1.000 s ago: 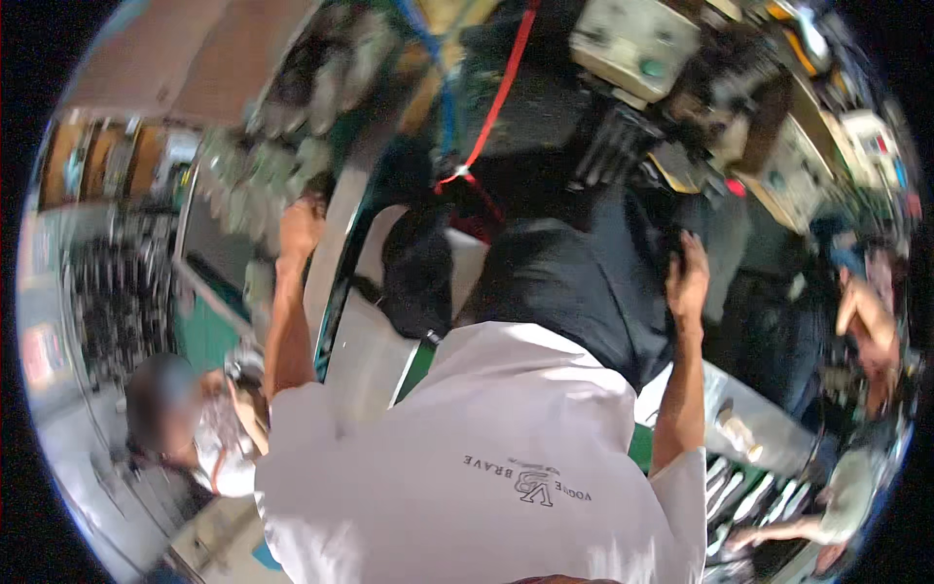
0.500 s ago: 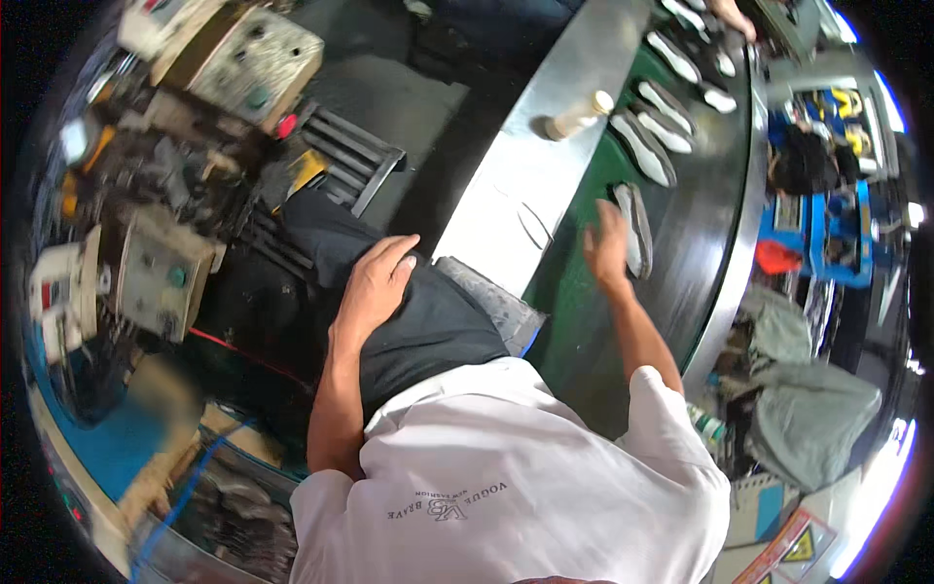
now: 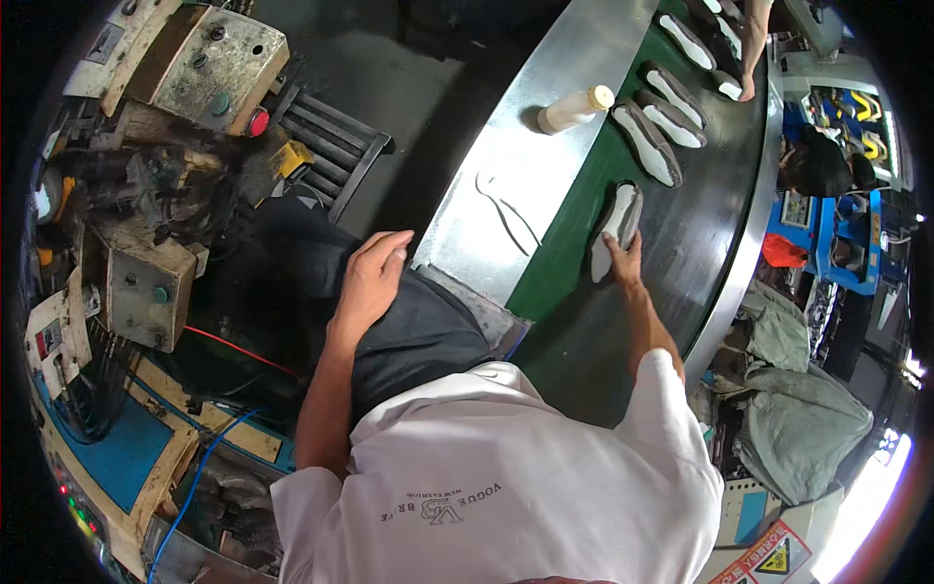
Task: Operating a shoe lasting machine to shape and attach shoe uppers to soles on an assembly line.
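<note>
My right hand [image 3: 626, 255] grips the near end of a shoe [image 3: 623, 212] on the belt, its thumb across the pale underside and its fingers round the dark edge. That shoe's pale bottom faces up. My left hand [image 3: 374, 279] hovers by my dark trouser leg, fingers stretched out, holding nothing. Farther up the belt lie several similar dark shoes [image 3: 646, 143] with pale bottoms up.
A metal ledge [image 3: 545, 78] along the belt [image 3: 671, 253] bears a pale bottle [image 3: 574, 109] and a thin, dark, curved tool [image 3: 508, 216]. At the far end, another person's hand [image 3: 751, 58] touches a shoe. Machine control boxes [image 3: 146, 292] and a slatted rack [image 3: 336, 151] stand left.
My right hand has gone from beside the nearest shoe to gripping it, and the shoe is turned slightly. The other person's hand has come down onto a shoe. My left hand stays nearly in place.
</note>
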Available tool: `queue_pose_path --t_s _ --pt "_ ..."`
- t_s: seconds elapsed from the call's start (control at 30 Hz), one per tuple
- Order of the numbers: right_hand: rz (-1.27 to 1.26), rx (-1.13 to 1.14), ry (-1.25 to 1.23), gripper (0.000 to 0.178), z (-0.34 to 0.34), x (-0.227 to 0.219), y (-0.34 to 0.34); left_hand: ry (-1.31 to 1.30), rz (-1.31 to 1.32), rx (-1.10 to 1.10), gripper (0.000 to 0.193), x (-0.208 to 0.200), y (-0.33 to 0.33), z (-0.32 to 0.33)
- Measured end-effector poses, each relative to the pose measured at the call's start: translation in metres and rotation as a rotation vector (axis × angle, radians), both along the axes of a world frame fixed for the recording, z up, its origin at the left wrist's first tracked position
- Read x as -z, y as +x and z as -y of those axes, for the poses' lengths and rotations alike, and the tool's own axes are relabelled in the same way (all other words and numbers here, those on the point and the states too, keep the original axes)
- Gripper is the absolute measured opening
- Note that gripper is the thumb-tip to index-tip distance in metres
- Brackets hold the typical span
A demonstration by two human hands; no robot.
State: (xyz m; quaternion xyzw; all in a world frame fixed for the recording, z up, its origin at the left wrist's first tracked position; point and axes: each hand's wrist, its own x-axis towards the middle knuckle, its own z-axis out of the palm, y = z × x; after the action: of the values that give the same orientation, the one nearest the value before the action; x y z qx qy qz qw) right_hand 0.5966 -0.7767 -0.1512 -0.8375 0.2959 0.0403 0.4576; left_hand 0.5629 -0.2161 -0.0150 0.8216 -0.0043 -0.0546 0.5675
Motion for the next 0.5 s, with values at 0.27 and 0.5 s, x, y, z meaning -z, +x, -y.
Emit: queue_pose_path --t_s 0.27,0.5 --pt "-0.036 -0.26 0.229 0.099 -0.146 -0.101 -0.051 0.028 0.201 0.256 0.041 -0.066 0.05 0.034" --pt "-0.07 -0.907 0.281 0.1 -0.298 -0.208 -0.024 0.213 0.401 0.375 0.034 -0.086 0.046 -0.022"
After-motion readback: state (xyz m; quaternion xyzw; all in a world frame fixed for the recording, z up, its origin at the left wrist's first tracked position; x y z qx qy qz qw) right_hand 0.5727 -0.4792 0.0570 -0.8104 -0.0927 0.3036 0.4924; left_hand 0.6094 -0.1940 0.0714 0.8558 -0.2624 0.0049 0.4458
